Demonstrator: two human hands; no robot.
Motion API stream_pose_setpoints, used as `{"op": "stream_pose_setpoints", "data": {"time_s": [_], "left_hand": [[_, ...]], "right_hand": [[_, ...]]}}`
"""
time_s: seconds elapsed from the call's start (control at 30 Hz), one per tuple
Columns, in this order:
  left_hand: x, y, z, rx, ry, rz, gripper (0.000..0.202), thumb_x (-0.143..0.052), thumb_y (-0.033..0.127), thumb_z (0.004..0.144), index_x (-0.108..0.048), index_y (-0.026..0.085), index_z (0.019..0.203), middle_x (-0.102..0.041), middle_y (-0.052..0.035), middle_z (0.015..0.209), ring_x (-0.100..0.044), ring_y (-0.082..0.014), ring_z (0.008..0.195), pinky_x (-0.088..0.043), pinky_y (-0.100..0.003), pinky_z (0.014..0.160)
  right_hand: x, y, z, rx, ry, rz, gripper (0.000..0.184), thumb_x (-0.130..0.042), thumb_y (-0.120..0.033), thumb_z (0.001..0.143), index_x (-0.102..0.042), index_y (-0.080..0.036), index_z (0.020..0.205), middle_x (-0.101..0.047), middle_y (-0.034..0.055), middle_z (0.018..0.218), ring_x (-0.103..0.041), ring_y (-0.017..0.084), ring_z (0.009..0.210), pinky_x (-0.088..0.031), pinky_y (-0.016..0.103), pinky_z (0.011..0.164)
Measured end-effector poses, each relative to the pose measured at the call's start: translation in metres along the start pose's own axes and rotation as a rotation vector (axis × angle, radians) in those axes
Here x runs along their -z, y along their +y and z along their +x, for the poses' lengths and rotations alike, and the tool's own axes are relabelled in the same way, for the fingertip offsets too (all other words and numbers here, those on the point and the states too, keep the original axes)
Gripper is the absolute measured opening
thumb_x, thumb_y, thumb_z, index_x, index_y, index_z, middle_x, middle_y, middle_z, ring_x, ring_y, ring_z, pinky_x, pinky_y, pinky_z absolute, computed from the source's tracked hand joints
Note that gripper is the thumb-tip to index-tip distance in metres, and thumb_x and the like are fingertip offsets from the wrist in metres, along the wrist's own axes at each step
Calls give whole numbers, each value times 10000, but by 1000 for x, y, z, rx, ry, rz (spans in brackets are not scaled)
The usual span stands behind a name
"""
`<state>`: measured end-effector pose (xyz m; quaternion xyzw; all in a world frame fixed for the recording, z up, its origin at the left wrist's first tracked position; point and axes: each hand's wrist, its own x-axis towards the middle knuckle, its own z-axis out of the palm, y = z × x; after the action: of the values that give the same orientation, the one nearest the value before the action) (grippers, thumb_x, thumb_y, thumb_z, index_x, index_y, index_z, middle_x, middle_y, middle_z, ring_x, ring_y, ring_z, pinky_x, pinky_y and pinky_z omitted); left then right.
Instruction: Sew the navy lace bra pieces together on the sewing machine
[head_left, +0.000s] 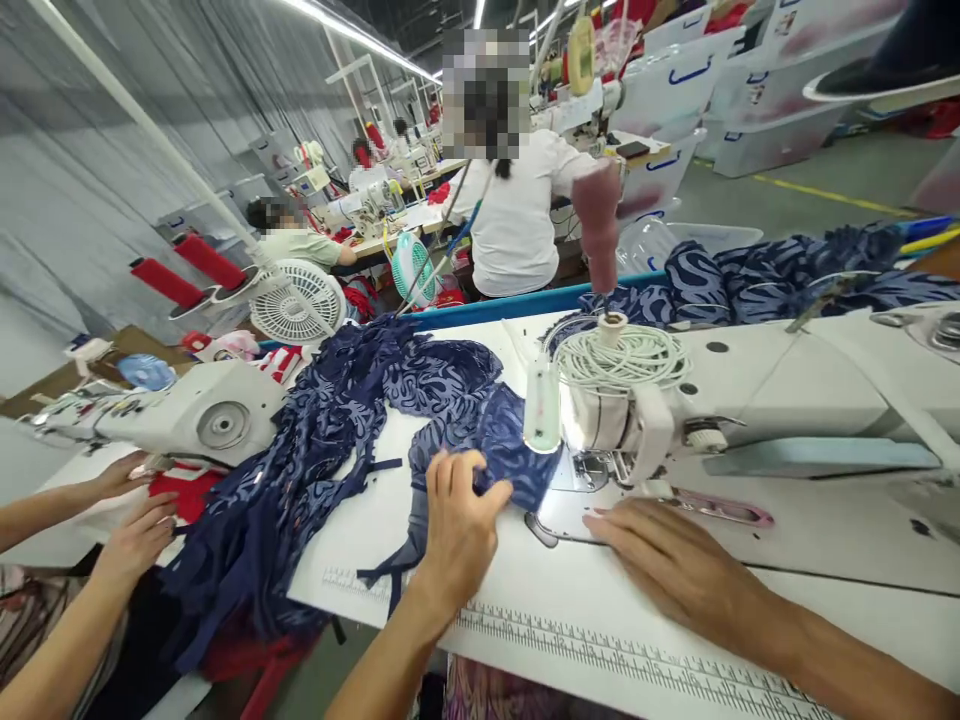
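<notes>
The left hand [457, 530] pinches one blue cloth [450, 400], its fingers hiding the edge. At three o'clock, the right hand [667, 560] lies flat on the table [525, 590], fingers narrow, holding nothing.

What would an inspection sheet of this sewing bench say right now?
Surface: white table, with a ruler printed along its near edge.
Job's things: blue fabric lies beside the needle area of the sewing machine.
Clutter: a heap of blue pieces spills over the table's left edge.
Grippers: left hand pinches the fabric; right hand lies flat and open on the table in front of the machine.
Cables: white cord coiled on top of the machine.
Surroundings: co-worker's hands at the next machine to the left; a fan; a person in white seated ahead, back turned.
</notes>
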<state>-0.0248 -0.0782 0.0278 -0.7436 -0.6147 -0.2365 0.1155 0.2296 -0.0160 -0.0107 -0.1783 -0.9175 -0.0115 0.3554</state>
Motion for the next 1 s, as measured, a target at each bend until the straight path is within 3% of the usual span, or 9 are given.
{"op": "stream_pose_setpoints", "data": {"time_s": [0.17, 0.23, 0.33, 0.47, 0.6, 0.7, 0.77, 0.9, 1.0], "left_hand": [[15, 10, -44, 32, 40, -520, 348, -426, 80, 955, -692, 270, 1075, -531, -48, 935, -551, -171, 889, -505, -299, 784], [13, 12, -60, 233, 42, -779, 307, -393, 196, 1017, -637, 277, 1185, -593, -70, 1051, -593, -185, 993, -516, -321, 870], [21, -4, -81, 489, -11, -981, 402, -479, 357, 1005, -482, 233, 1388, -659, -101, 1142, -653, -211, 1019, -545, -323, 883], [79, -41, -77, 329, -24, -556, 199, -568, 230, 928, -703, 229, 1075, -743, -27, 933, -696, -191, 822, -559, -271, 743], [123, -38, -14, -17, 244, 64, 346, -528, 75, 866, -695, 275, 1093, -722, -15, 989, -647, -210, 933, -375, -476, 1084], [76, -10, 38, -74, 70, 177, 320, -542, 47, 818, -680, 227, 1045, -698, -37, 928, -617, -240, 928, -282, -590, 1116], [18, 5, 59, -108, -164, 171, 214, -555, 49, 795, -672, 199, 892, -674, -55, 854, -605, -262, 919, -315, -611, 1089], [-66, 10, 74, -118, -260, 123, 244, -558, 76, 824, -658, 203, 1007, -660, -74, 932, -594, -268, 962, -368, -572, 1069], [-65, 7, 75, -54, -198, 117, 313, -549, 107, 861, -623, 199, 1151, -625, -121, 1109, -551, -302, 1090, -339, -584, 1094]], "right_hand": [[-14, -30, 65, 136, -172, 222, 699, -397, 31, 807, -383, -150, 1482, -564, 115, 1386, -436, 223, 1348, -363, 452, 1144], [-20, -37, 94, 162, -222, 333, 550, -443, -31, 802, -527, -158, 1331, -658, 88, 1165, -557, 216, 1159, -309, 510, 1167], [-23, -43, 118, 66, -79, 420, 241, -426, -87, 874, -622, -183, 977, -606, 25, 817, -552, 165, 794, -432, 463, 1023], [-11, -64, 118, -254, 61, 657, 174, -455, -114, 853, -602, -179, 918, -575, 19, 818, -493, 140, 732, -424, 283, 670], [3, -89, 105, -712, -253, 1203, 85, -533, -244, 859, -550, -189, 797, -480, -44, 690, -432, 96, 634, -347, 227, 564], [1, -86, 77, -961, -346, 1412, 182, -523, -374, 902, -529, -199, 949, -542, -38, 723, -509, 110, 621, -391, 223, 549], [-6, -72, 48, -1008, -327, 1119, 301, -504, -367, 912, -505, -205, 1166, -618, -17, 740, -570, 147, 588, -425, 247, 522], [-9, -39, -2, -546, -140, 169, 417, -492, -307, 959, -506, -199, 1362, -684, 97, 971, -651, 226, 787, -509, 334, 657], [1, -26, -8, -250, -127, 6, 253, -477, -248, 982, -628, -189, 1176, -668, 98, 1041, -633, 225, 940, -502, 346, 792]]}}
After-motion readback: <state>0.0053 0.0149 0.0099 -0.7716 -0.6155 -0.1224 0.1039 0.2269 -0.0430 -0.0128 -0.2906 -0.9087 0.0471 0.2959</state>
